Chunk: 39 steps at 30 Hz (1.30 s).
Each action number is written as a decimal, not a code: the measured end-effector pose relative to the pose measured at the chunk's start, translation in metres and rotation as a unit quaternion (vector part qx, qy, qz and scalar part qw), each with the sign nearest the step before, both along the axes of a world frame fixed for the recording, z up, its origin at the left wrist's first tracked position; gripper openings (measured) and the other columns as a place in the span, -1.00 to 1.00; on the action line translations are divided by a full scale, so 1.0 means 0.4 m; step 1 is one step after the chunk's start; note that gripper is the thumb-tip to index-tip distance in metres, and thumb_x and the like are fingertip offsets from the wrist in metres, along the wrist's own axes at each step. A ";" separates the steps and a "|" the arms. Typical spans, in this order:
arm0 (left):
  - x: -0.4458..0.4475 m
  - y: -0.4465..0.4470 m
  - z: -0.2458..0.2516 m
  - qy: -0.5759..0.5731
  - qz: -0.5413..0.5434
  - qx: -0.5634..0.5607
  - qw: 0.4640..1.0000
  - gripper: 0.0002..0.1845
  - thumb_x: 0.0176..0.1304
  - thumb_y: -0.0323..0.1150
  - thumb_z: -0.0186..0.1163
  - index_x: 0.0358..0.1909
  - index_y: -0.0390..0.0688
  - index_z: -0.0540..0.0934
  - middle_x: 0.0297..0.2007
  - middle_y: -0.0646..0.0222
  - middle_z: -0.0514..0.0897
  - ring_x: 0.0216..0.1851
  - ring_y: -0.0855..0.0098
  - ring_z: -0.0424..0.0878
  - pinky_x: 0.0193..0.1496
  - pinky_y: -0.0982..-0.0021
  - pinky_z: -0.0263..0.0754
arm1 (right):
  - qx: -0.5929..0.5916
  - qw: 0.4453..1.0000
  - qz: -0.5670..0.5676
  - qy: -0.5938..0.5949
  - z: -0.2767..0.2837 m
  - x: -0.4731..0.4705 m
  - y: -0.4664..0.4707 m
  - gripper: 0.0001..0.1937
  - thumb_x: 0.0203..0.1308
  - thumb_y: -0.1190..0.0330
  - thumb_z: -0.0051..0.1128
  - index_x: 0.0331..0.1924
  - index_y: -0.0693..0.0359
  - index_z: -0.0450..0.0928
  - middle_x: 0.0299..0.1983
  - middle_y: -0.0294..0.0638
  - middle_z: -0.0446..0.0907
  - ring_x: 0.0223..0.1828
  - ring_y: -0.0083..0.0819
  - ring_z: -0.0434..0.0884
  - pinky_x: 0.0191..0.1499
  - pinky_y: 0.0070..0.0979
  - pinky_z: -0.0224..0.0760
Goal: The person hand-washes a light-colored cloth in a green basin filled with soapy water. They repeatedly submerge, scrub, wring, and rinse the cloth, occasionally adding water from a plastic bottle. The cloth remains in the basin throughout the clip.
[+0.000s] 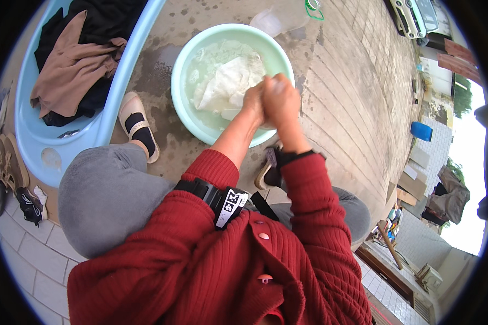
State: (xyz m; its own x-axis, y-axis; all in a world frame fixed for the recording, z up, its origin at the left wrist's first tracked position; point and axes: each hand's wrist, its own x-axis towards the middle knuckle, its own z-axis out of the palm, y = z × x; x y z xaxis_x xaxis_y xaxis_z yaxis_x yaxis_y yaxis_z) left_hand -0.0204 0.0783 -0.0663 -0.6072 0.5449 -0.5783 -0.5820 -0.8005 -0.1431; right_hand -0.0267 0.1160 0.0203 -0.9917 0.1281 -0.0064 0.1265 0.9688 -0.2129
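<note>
In front of me a pale green plastic basin (179, 93) holds cloudy, sudsy water. A white cloth (232, 79) lies crumpled and partly sunk in it. Over the basin's right side, my left hand (254, 99) and my right hand (282, 97) are pressed together, fingers curled. The right one is blurred, and whatever may be between the palms is hidden. Just left of the hands, a pale flat-edged piece (230, 114) shows at the water; I cannot tell what it is.
A light blue tub (124, 89) on the left holds a brown garment (71, 67) and black clothes (105, 20). Beyond the basin lies a clear plastic jug (284, 18) with a green cap. My shoes (136, 122) flank the basin on wet concrete. Other shoes (14, 162) stand far left.
</note>
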 end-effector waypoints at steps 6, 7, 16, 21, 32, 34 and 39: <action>-0.023 -0.010 0.010 0.008 -0.031 -0.053 0.998 -0.58 0.28 -0.05 -0.11 -0.11 -0.20 0.45 -0.15 0.18 0.52 -0.18 0.26 0.52 -0.10 0.27 0.44 | -0.137 0.985 -0.061 -0.084 0.047 0.003 0.018 -0.72 0.07 0.21 -0.04 -0.26 0.25 0.48 -0.35 0.17 0.53 -0.25 0.09 0.53 -0.16 -0.16 0.40; -0.021 -0.034 0.002 -0.004 -0.013 0.035 0.999 -0.54 0.28 0.01 -0.16 -0.11 -0.19 0.45 -0.12 0.17 0.51 -0.14 0.25 0.50 -0.03 0.27 0.40 | -0.166 0.983 -0.022 -0.071 0.055 0.034 -0.005 -0.74 0.07 0.24 -0.01 -0.26 0.26 0.48 -0.31 0.16 0.52 -0.25 0.08 0.52 -0.17 -0.17 0.40; -0.023 -0.011 0.050 0.065 -0.076 -0.187 0.977 -0.70 0.20 -0.24 0.06 -0.23 -0.31 0.48 -0.26 0.21 0.55 -0.27 0.33 0.54 -0.25 0.32 0.47 | -0.027 0.990 -0.120 -0.073 0.046 -0.041 0.006 -0.75 0.11 0.24 -0.10 -0.36 0.27 0.49 -0.36 0.10 0.54 -0.31 0.07 0.53 -0.19 -0.17 0.42; -0.024 -0.080 0.029 0.029 -0.021 -0.128 0.991 -0.65 0.29 -0.08 -0.09 -0.31 -0.18 0.44 -0.35 0.20 0.54 -0.27 0.26 0.52 -0.14 0.26 0.43 | -0.150 0.984 0.099 0.005 0.052 0.061 -0.042 -0.79 0.05 0.28 0.02 -0.35 0.26 0.47 -0.29 0.05 0.52 -0.32 0.03 0.54 -0.20 -0.21 0.43; -0.030 -0.024 0.032 -0.020 -0.032 -0.098 0.994 -0.66 0.26 -0.15 -0.02 -0.20 -0.25 0.46 -0.25 0.24 0.55 -0.29 0.30 0.53 -0.27 0.28 0.45 | -0.100 0.992 -0.058 -0.049 0.038 0.002 0.016 -0.68 0.12 0.16 -0.10 -0.33 0.29 0.51 -0.36 0.17 0.55 -0.29 0.09 0.55 -0.22 -0.18 0.42; -0.026 -0.060 0.017 -0.032 -0.008 -0.077 0.997 -0.67 0.27 -0.09 -0.05 -0.25 -0.17 0.46 -0.33 0.28 0.54 -0.28 0.30 0.51 -0.23 0.29 0.42 | -0.113 0.992 0.013 -0.055 0.050 0.065 -0.035 -0.74 0.11 0.20 -0.05 -0.35 0.26 0.48 -0.33 0.13 0.53 -0.29 0.06 0.54 -0.24 -0.20 0.42; -0.018 -0.040 0.053 0.015 -0.025 -0.082 0.996 -0.75 0.23 -0.15 0.02 -0.31 -0.14 0.48 -0.37 0.30 0.50 -0.33 0.32 0.50 -0.30 0.26 0.42 | 0.008 0.996 -0.079 -0.045 0.049 0.024 -0.045 -0.67 0.16 0.15 -0.14 -0.37 0.29 0.49 -0.36 0.12 0.54 -0.32 0.03 0.56 -0.23 -0.19 0.43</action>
